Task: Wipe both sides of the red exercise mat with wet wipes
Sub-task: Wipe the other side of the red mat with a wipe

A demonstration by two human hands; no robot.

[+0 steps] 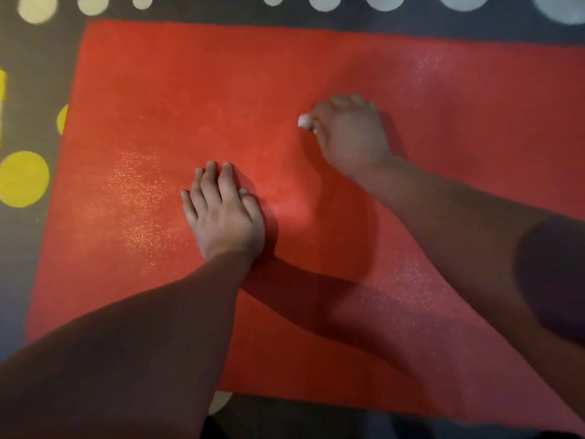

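The red exercise mat [158,90] lies flat on a dark carpet and fills most of the view; its right end runs out of frame. My left hand [223,213] rests palm down on the mat near its middle, fingers together and flat. Farther away and to the right, my right hand [349,136] presses down on the mat, fingers curled over a white wet wipe [304,121], of which only a small bunched bit shows at the thumb side. Shiny speckled patches on the mat [139,198] sit left of my left hand.
The dark grey carpet [38,74] under the mat carries pale dots along the far edge [324,1] and yellow dots [23,179] at the left. A dark sleeve or shadow [554,274] covers my right upper arm at the frame's right edge.
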